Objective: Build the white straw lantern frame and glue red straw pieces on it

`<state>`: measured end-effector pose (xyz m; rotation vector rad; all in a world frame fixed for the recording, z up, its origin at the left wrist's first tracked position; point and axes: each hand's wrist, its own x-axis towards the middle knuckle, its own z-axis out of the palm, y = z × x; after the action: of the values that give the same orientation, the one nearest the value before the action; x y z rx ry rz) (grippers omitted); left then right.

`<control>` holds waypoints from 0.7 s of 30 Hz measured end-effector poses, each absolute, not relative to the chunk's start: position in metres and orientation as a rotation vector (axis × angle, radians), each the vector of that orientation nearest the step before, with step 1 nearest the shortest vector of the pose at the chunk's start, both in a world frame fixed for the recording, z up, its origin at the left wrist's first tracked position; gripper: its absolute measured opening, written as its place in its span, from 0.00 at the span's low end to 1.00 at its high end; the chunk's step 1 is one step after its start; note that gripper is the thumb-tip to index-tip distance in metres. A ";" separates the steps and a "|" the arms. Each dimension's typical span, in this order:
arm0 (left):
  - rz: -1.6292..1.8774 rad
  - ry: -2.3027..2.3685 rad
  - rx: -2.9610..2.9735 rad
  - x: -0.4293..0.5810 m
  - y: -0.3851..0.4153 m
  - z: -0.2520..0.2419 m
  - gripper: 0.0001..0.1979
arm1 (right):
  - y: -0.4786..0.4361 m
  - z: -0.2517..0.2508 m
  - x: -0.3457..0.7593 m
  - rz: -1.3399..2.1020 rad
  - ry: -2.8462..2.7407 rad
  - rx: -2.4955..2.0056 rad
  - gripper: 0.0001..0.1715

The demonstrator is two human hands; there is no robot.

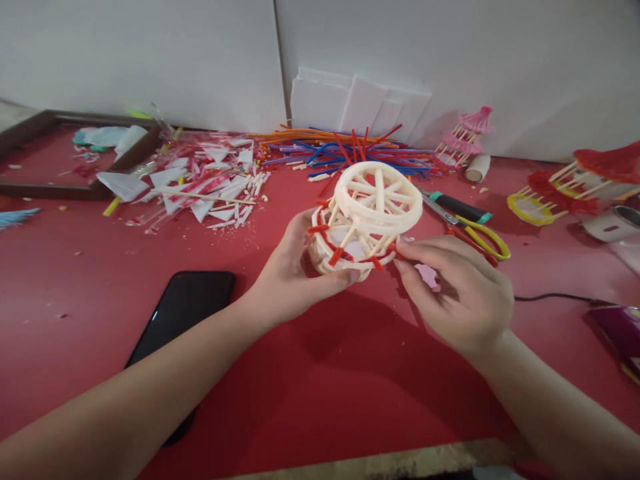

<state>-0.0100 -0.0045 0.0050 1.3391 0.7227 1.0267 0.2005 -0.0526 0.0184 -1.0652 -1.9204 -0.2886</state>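
My left hand (287, 283) is wrapped round the lower part of a small craft model (376, 221), holding it tilted above the table. The model has a cream, spoked wheel-like top on thin sticks, above a cream ring with short red pipe cleaner strips (336, 257) wound round it. At that ring's right side, my right hand (457, 290) pinches a red pipe cleaner (392, 249) between thumb and fingertips. Most of the model's base is hidden behind my left thumb. A pink scrap (428, 276) lies under my right hand.
Scissors (475, 233) and a dark-handled cutter (460, 207) lie right of the model. Behind are coloured pipe cleaners (320, 152) and white foam sheets (360, 100). Paper scraps (210, 180) and a phone (183, 313) are left. Tiered models (580, 183) stand right.
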 end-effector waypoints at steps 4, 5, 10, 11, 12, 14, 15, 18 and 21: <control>1.010 0.711 1.297 -0.010 -0.006 0.006 0.33 | -0.052 0.019 0.208 -0.365 -1.980 -1.027 0.20; 1.000 0.707 1.289 -0.010 -0.006 0.006 0.33 | -0.052 0.019 0.210 -0.371 -1.991 -1.010 0.21; 0.990 0.678 1.281 -0.010 -0.005 0.005 0.33 | -0.053 0.021 0.212 -0.398 -2.027 -0.965 0.20; 0.992 0.678 1.281 -0.010 -0.005 0.005 0.33 | -0.053 0.022 0.211 -0.412 -2.032 -0.960 0.19; 0.992 0.681 1.283 -0.010 -0.005 0.005 0.32 | -0.053 0.022 0.211 -0.428 -2.042 -0.953 0.19; 0.990 0.692 1.292 -0.011 -0.005 0.006 0.32 | -0.053 0.023 0.211 -0.460 -2.062 -0.945 0.17; 0.989 0.697 1.295 -0.011 -0.005 0.006 0.32 | -0.053 0.023 0.211 -0.473 -2.072 -0.945 0.17; 0.998 0.703 1.287 -0.011 -0.004 0.007 0.31 | -0.052 0.023 0.211 -0.482 -2.086 -0.937 0.17; 1.004 0.706 1.273 -0.010 -0.004 0.007 0.31 | -0.051 0.022 0.210 -0.472 -2.083 -0.925 0.17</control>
<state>-0.0104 -0.0039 0.0070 1.2733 0.7057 1.0044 0.2098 -0.0512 0.0215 -0.9251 -2.0832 -0.4716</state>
